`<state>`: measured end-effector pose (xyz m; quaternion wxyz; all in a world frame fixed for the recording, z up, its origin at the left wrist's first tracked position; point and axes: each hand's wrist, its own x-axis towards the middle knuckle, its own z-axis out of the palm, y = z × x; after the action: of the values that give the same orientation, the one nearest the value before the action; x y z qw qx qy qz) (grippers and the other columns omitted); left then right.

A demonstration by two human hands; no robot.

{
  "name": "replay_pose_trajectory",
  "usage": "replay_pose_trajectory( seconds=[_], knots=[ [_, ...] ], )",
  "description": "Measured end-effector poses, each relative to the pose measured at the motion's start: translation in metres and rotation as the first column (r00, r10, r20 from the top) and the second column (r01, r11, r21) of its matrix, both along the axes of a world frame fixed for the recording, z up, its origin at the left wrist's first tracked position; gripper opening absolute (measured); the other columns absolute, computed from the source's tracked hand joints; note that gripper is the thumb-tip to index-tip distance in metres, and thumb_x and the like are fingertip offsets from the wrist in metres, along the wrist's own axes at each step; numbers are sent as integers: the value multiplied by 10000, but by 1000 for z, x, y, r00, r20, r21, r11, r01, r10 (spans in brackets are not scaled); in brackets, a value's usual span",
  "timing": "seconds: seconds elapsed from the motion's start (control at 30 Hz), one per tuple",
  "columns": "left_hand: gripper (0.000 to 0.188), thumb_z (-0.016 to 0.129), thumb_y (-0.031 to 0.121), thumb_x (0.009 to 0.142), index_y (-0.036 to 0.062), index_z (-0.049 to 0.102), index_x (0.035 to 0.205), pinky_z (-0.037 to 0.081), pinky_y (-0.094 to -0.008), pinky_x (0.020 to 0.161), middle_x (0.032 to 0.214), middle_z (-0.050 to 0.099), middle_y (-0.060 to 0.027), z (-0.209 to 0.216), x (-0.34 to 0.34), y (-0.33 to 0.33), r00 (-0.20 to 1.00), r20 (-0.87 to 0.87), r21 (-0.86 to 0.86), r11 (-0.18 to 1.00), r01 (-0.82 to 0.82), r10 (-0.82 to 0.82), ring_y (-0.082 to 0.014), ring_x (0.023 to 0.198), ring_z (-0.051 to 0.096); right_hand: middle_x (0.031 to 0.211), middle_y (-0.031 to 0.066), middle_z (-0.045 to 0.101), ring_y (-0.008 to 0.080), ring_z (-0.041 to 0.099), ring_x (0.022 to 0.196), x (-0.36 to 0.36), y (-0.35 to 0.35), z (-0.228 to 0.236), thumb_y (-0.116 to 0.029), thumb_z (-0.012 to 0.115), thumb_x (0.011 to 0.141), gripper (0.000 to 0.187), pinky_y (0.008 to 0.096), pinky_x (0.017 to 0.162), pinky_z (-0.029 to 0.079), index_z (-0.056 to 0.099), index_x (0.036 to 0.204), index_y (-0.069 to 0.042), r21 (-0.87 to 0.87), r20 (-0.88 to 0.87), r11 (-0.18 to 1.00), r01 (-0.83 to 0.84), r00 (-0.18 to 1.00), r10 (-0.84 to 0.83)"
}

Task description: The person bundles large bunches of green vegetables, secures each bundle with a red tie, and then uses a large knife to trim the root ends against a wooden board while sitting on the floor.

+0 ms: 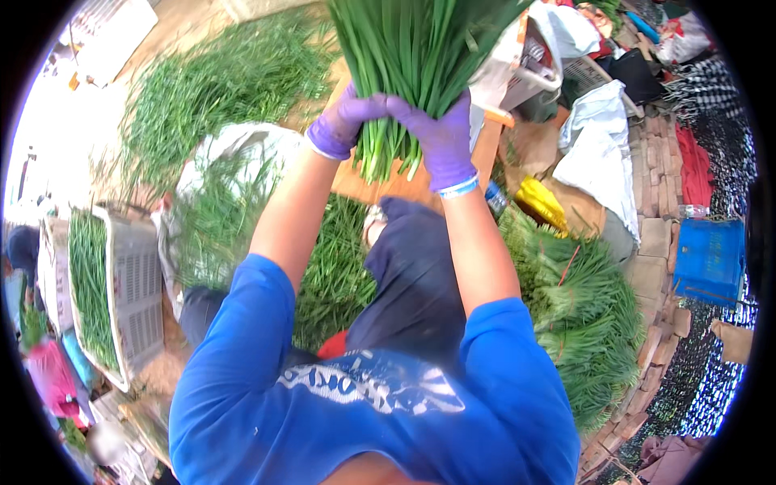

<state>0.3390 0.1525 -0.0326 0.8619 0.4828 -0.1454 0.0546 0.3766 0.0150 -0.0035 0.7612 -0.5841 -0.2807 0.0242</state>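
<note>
Both my hands wear purple gloves and grip a thick bunch of garlic chives (pixel 412 61), held up in front of me. My left hand (pixel 341 125) wraps its left side and my right hand (pixel 446 144) its right side, with the thumbs meeting across the front. Long flat green leaves fan upward past the top of the view. The pale stem ends hang below my hands, over a wooden board (pixel 364 187). Whether the stems touch the board I cannot tell.
Loose green leaves (pixel 226 81) lie heaped at the far left, with more around my legs. A white plastic crate (pixel 139 283) of chives stands at left. Tied bundles (pixel 582 315) are piled at right, near a yellow bag (pixel 540 204), white sacking (pixel 600 153) and a blue crate (pixel 710 259).
</note>
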Motion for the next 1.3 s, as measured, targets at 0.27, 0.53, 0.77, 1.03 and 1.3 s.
replay_pose_trajectory(
  seconds=[0.27,0.53,0.77,1.03,1.3],
  knots=[
    [424,690,189,696,30,553,1064,430,-335,835,1022,587,-113,-122,-21,-2,928,-308,582,730,358,-209,-202,910,553,1125,112,501,204,501,1015,19,-77,-148,-148,761,619,713,333,874,422,364,1191,5,-365,-209,868,-336,938,275],
    [338,627,198,755,63,568,1059,429,-328,825,1025,585,-111,-127,-15,-1,903,-423,721,630,290,69,-215,935,538,1137,115,507,205,472,1060,24,-49,-238,-163,704,682,615,345,914,379,395,1192,-10,-462,-372,779,-424,890,264],
    [488,699,198,648,17,534,1070,466,-300,767,975,593,-99,-136,6,20,919,-384,349,908,231,-86,-190,861,574,961,72,583,162,567,837,15,-11,-139,-134,693,692,472,276,748,462,474,1090,-5,-75,-377,990,-119,923,82],
    [379,530,239,824,1,485,1115,438,-335,863,1039,569,-131,-130,-11,-6,518,-807,-352,935,-39,-282,-216,914,567,1020,99,565,170,566,889,3,-7,-152,-123,673,734,479,285,772,463,431,1125,12,50,-776,997,-54,626,73],
    [417,477,213,855,0,393,1203,428,-307,861,1095,523,-134,-85,-9,-20,674,-703,7,951,-310,225,-211,981,530,1058,112,551,191,562,900,-12,-3,-163,-109,702,685,607,295,794,446,359,1164,32,-114,-634,992,46,765,-108]
  ],
)
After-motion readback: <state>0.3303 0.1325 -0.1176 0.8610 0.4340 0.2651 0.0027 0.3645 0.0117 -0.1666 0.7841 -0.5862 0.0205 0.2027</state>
